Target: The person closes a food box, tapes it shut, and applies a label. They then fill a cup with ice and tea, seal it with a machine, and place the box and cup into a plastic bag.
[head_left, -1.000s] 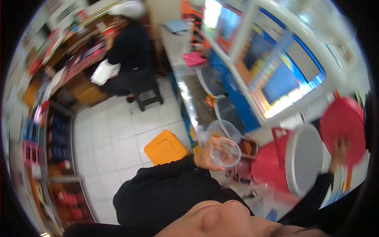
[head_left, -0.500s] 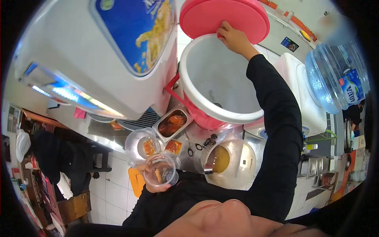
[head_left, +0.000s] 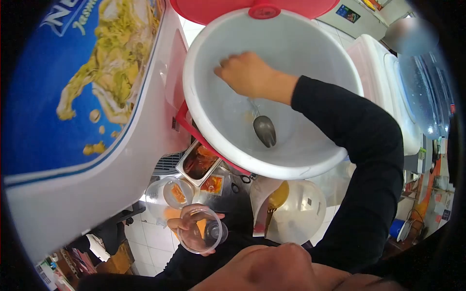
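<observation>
My right hand point(head_left: 247, 75) is inside the wide white-rimmed cooler tub point(head_left: 196, 116), fingers bent downward and slightly blurred. Just below it is a metal scoop point(head_left: 264, 131), its thin handle running up toward the hand. Whether the fingers touch the handle is hidden. The tub's red lid point(head_left: 208, 9) is tipped back at the far rim, with its round knob point(head_left: 264, 11) showing. Low in front of my body, my left hand point(head_left: 177, 224) is wrapped round a clear plastic cup point(head_left: 213, 230), its mouth facing up toward the camera.
A steel pan point(head_left: 198, 165) of reddish food, a food packet point(head_left: 212, 185) and black-handled scissors point(head_left: 235, 188) lie on the counter before the tub. A clear round container point(head_left: 301, 213) is nearby. At left looms a large white box point(head_left: 97, 194); a water bottle point(head_left: 422, 92) stands right.
My right hand has let go of the lid's knob and moved down into the tub. The view has come closer over the tub. My left hand still holds the cup.
</observation>
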{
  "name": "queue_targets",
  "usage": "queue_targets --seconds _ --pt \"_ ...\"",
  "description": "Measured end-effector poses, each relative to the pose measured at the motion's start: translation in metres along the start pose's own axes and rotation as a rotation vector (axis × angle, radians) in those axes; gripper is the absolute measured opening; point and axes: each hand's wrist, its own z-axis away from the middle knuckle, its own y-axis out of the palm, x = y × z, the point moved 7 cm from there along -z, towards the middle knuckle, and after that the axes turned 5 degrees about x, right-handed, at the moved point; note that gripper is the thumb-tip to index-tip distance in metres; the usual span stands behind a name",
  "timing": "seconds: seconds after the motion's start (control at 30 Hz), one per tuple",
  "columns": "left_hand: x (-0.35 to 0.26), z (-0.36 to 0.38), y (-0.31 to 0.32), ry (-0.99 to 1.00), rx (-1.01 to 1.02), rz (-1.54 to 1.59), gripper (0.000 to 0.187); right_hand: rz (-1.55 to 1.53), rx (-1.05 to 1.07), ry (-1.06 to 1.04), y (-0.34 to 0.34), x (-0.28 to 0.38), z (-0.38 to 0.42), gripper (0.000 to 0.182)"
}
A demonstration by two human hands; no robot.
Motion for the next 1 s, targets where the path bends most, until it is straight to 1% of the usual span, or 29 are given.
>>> queue_targets --seconds 0.07,0.1,0.13,0.17,0.23,0.27,0.33,0.37,0.43,0.47,0.53,0.57,0.63,0.67,0.73,0.83,0.9,0.97,1.0 --pt "0.0 -0.003 -0.001 0.011 0.011 0.019 0.095 0.007 0.397 -0.164 0.066 0.006 0.011 0.011" --pt "0.0 -0.004 -0.002 0.014 0.013 0.026 0.096 0.009 0.386 -0.283 0.09 0.013 0.022 0.007" --pt "-0.001 -0.006 -0.002 0.022 0.02 0.031 0.096 0.014 0.373 -0.405 0.112 0.019 0.033 0.007" --pt "0.0 -0.005 -0.005 0.025 0.007 0.037 0.095 0.016 0.377 -0.41 0.126 0.018 0.037 0.007" --pt "0.002 -0.002 -0.011 0.023 -0.018 0.05 0.091 0.045 0.593 -0.544 0.159 0.026 0.052 0.005" --pt "0.002 0.0 -0.013 0.021 -0.029 0.057 0.09 0.042 0.597 -0.546 0.168 0.026 0.053 0.005" --pt "-0.002 -0.002 -0.014 0.023 -0.042 0.067 0.088 0.081 0.498 -0.644 0.178 0.025 0.053 0.005" --pt "-0.008 -0.006 -0.013 -0.017 -0.064 0.039 0.088 0.084 0.499 -0.646 0.18 0.024 0.053 0.005" --pt "-0.011 -0.005 -0.015 -0.059 -0.093 0.009 0.087 -0.038 0.245 -0.685 0.166 0.027 0.05 0.007" --pt "-0.01 -0.001 -0.019 -0.052 -0.106 -0.022 0.088 -0.039 0.246 -0.687 0.168 0.027 0.05 0.007" --pt "-0.008 0.003 -0.025 -0.049 -0.112 -0.047 0.089 0.008 0.185 -0.615 0.169 0.02 0.049 0.008" --pt "-0.006 0.003 -0.025 -0.047 -0.089 -0.042 0.089 0.007 0.188 -0.608 0.166 0.021 0.049 0.008" --pt "-0.006 0.003 -0.025 -0.047 -0.063 -0.033 0.09 0.154 0.324 -0.57 0.173 0.02 0.047 0.009" --pt "-0.006 0.003 -0.026 -0.06 -0.077 -0.026 0.09 0.152 0.327 -0.564 0.174 0.021 0.046 0.009" --pt "-0.007 0.006 -0.025 -0.074 -0.085 -0.019 0.09 0.222 0.292 -0.708 0.171 0.031 0.05 0.01" --pt "-0.006 0.01 -0.025 -0.101 -0.136 -0.04 0.089 0.29 0.334 -0.687 0.178 0.028 0.058 0.007" --pt "-0.008 0.01 -0.025 -0.025 -0.127 -0.053 0.09 0.251 0.328 -0.707 0.173 0.023 0.055 0.007" --pt "-0.008 0.011 -0.031 -0.002 -0.09 -0.036 0.09 0.214 0.328 -0.729 0.168 0.013 0.048 0.007" --pt "-0.006 0.013 -0.033 0.004 -0.075 -0.022 0.09 0.228 0.348 -0.572 0.161 -0.003 0.037 0.007"
